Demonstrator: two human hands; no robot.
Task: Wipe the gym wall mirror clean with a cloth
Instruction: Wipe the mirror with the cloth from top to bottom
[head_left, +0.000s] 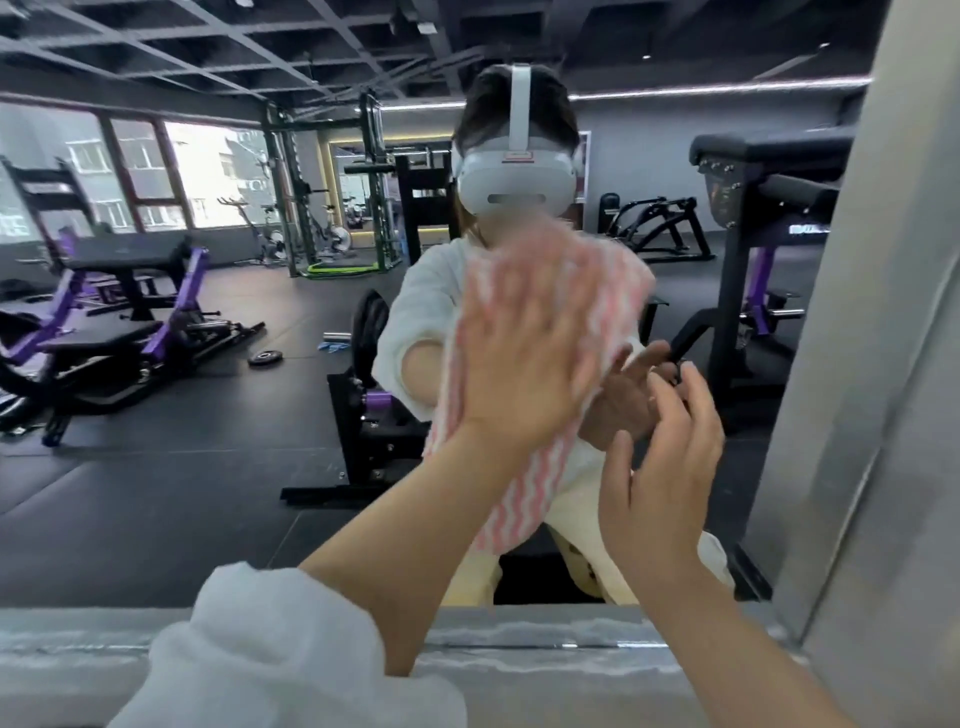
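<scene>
white sleeve (270, 654) nearest, over the grey ledge (545, 654). left hand (524, 364) presses a pink-striped cloth (524, 499) flat on the mirror (208, 467), fingers spread. right hand (660, 467) hovers beside it, loosely open, holding nothing. purple gym machines (104, 332) show reflected.

A metal ledge (545, 639) runs along the bottom edge, and a grey metal panel (883, 364) rises at the right. Reflected behind them is a gym with a dark rubber floor (182, 493). A purple and black weight bench (124, 317) stands at the left, with a loose weight plate (265, 357) lying on the floor near it. Farther back a green rack (337, 182) stands beside exercise bikes (270, 234) in front of large windows (156, 171). A black padded machine (769, 176) fills the right side. Overhead hangs a dark grid ceiling (234, 47).
</scene>
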